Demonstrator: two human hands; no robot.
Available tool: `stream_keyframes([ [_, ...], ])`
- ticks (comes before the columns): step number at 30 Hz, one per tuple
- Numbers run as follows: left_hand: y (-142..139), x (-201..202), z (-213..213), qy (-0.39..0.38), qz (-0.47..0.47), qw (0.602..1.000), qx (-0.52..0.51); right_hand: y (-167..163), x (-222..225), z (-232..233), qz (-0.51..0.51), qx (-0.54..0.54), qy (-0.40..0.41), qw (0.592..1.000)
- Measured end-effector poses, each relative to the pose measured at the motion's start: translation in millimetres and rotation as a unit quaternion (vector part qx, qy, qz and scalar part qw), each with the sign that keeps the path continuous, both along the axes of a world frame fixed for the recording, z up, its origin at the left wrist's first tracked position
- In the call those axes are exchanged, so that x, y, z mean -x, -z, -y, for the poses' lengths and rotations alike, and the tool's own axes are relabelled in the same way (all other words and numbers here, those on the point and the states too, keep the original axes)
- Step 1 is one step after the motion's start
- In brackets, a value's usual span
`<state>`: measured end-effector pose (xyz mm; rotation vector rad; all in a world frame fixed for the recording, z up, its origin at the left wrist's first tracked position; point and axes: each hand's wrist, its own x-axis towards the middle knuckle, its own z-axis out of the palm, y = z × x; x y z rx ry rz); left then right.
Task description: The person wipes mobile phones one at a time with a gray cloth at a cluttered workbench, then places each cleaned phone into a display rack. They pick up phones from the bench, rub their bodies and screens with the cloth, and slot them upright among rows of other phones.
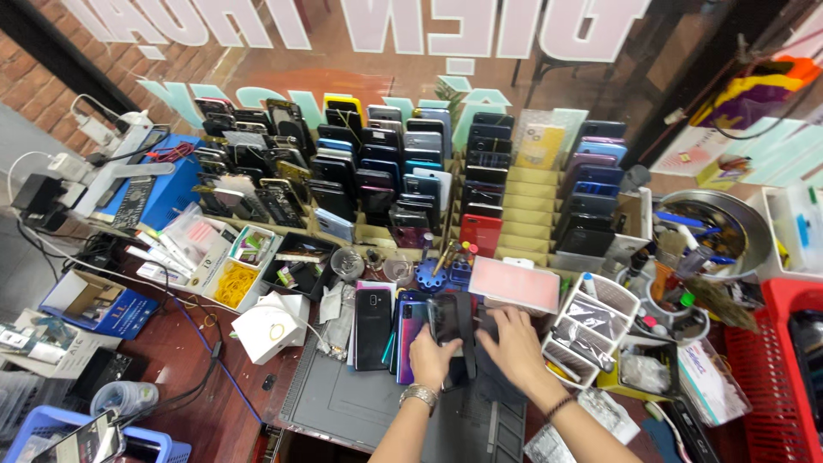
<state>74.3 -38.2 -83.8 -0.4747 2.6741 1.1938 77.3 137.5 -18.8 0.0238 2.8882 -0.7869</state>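
Head view, looking down on a crowded repair bench. Left hand [431, 356], metal watch band at the wrist, is closed around a dark smartphone [446, 324], holding it upright-tilted above the grey work mat [360, 403]; fingers wrap the phone's lower half. Right hand [514, 341] lies just beside it, palm down, fingers spread flat and reaching toward the phone's right edge; whether the fingertips touch the phone or the dark items beneath, cannot tell. It is not clamped on anything visible.

Just left of the held phone, a row of phones lies at the mat's far edge: a black phone [374, 328] face down, then a purple-blue phone [410, 330] partly under the left hand. Behind the hands, a pink-white flat box [514, 284] and a blue tool holder [433, 276] with screwdrivers standing in it.

Further back, a tiered wooden rack [531, 201] carries many phones in rows, mostly dark, one red phone [481, 232] on the lower tier. Right of the hands, a white wire basket [591, 321] holds small parts; beyond it a round metal bowl [737, 214] and a red crate [780, 377]. Left side: a white folded box [270, 326], a tray of yellow rubber bands [234, 283], black cables running over the dark red tabletop [184, 360].
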Motion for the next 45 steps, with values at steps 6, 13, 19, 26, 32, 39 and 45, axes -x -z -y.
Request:
stream_keyframes([
  [6, 2, 0, 7, -0.102, -0.069, 0.946, -0.299, 0, -44, -7, -0.031, -0.086, -0.122, 0.988],
  [13, -18, 15, 42, -0.134, 0.080, 0.807, -0.570, -1, -27, -19, -0.082, 0.036, -0.047, 0.995],
  [19, -25, 1, 9, -0.054, 0.116, 0.751, -0.648, -39, -6, 7, -0.185, 0.170, -0.045, 0.967],
  [26, -21, -2, -28, 0.037, 0.089, 0.815, -0.572, -26, 17, 21, -0.149, 0.212, 0.048, 0.965],
  [32, -28, -12, -27, 0.025, 0.073, 0.820, -0.568, -27, 48, 2, -0.156, 0.289, 0.183, 0.927],
  [39, -33, 6, -42, 0.106, 0.054, 0.941, -0.316, -40, 38, 33, -0.275, 0.206, 0.093, 0.935],
  [45, -50, -3, -30, 0.117, 0.003, 0.868, -0.483, -45, 64, -2, -0.148, 0.338, 0.267, 0.891],
])
